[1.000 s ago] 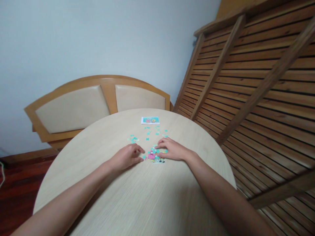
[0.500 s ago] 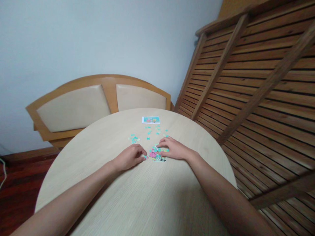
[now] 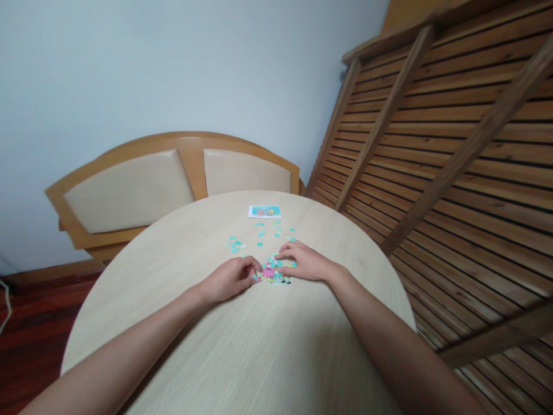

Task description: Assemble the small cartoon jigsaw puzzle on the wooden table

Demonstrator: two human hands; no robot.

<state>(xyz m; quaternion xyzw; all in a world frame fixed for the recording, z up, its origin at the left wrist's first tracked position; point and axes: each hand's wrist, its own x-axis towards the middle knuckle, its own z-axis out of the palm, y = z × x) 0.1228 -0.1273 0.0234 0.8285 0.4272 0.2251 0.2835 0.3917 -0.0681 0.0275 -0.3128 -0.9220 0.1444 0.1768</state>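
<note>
A small, partly assembled jigsaw patch (image 3: 273, 273) in pink, teal and yellow lies on the round pale wooden table (image 3: 242, 346). My left hand (image 3: 227, 280) rests at its left edge. Its fingers are curled, and thumb and forefinger pinch a small teal puzzle piece (image 3: 256, 277) against the patch. My right hand (image 3: 303, 262) lies palm down on the right side of the patch, fingers spread flat over it. Loose teal pieces (image 3: 235, 245) are scattered just beyond both hands, with more pieces (image 3: 276, 229) farther back.
A small printed picture card (image 3: 265, 211) lies near the table's far edge. Behind the table stands a wooden bench with two beige padded backs (image 3: 173, 181). A slatted wooden frame (image 3: 436, 144) leans along the right side. Dark wooden floor (image 3: 26, 323) shows at left.
My left hand has slid a little to the right, up to the edge of the assembled patch, and its fingers have drawn into a pinch. My right hand has barely moved.
</note>
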